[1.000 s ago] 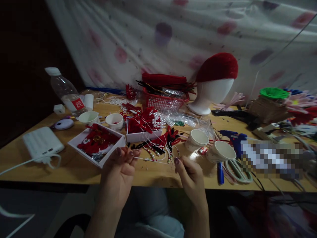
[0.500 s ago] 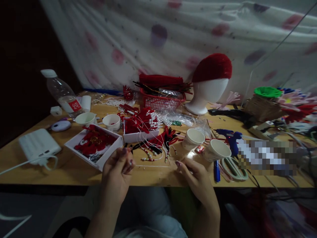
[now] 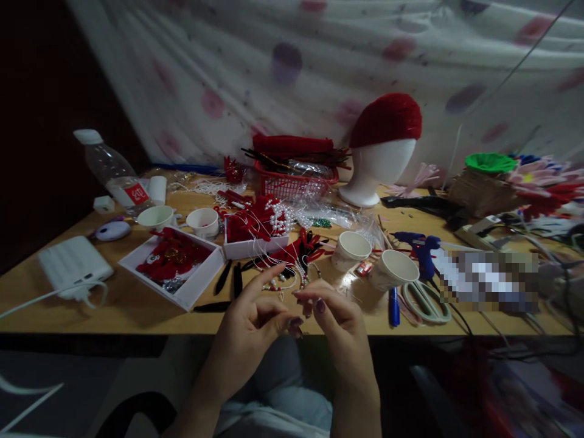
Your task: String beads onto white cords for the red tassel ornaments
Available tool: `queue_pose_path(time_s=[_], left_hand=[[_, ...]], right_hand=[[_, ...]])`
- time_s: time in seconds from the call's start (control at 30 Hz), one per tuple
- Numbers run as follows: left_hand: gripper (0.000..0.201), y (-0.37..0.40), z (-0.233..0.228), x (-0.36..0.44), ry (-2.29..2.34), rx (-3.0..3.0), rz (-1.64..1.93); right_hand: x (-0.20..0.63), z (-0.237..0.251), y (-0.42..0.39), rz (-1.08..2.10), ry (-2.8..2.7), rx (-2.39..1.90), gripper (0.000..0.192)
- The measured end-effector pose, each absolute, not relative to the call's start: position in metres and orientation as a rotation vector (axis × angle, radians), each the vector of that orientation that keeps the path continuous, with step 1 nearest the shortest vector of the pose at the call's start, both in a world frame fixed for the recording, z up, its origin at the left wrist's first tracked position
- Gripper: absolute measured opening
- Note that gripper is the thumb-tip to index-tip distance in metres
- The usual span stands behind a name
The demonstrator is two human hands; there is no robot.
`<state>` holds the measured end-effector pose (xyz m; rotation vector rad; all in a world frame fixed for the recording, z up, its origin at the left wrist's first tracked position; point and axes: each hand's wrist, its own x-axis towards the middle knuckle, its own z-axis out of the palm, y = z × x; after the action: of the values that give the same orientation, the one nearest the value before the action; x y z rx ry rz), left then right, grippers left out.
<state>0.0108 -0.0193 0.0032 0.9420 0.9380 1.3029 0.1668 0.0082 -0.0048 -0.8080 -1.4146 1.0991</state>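
At the table's (image 3: pixel 137 313) near edge, the left hand (image 3: pixel 249 331) and right hand (image 3: pixel 340 322) meet fingertip to fingertip, pinching something too fine to identify (possibly thread), just before the beaded strands (image 3: pixel 285 277).

Left hand (image 3: pixel 249 325) and right hand (image 3: pixel 335 316) fingertips together at table (image 3: pixel 137 310) edge, beaded strands (image 3: pixel 287 277) just beyond

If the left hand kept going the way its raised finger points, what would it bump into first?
Probably the beaded strands lying on the table just beyond the left hand; behind them sits the red trim pile. Depth is hard to judge, so it might pass above them.
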Motion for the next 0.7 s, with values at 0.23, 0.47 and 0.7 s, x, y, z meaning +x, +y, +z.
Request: queue_pose_path(time_s=[0.23,0.47,0.7], left_hand=[[0.067,-0.019,0.004,0.013,0.897,0.935,1.216],[0.035,-0.021,0.005,0.015,0.950,1.080,1.282],[0.015,-0.023,0.006,0.016,1.246,1.417,1.291]], right_hand=[[0.150,-0.023,0.012,1.668,-1.060,-0.522,0.026],[0.137,-0.024,0.015,1.429,-0.951,-0.570,0.034],[0.132,-0.024,0.014,1.242,-0.879,-0.664,0.037]])
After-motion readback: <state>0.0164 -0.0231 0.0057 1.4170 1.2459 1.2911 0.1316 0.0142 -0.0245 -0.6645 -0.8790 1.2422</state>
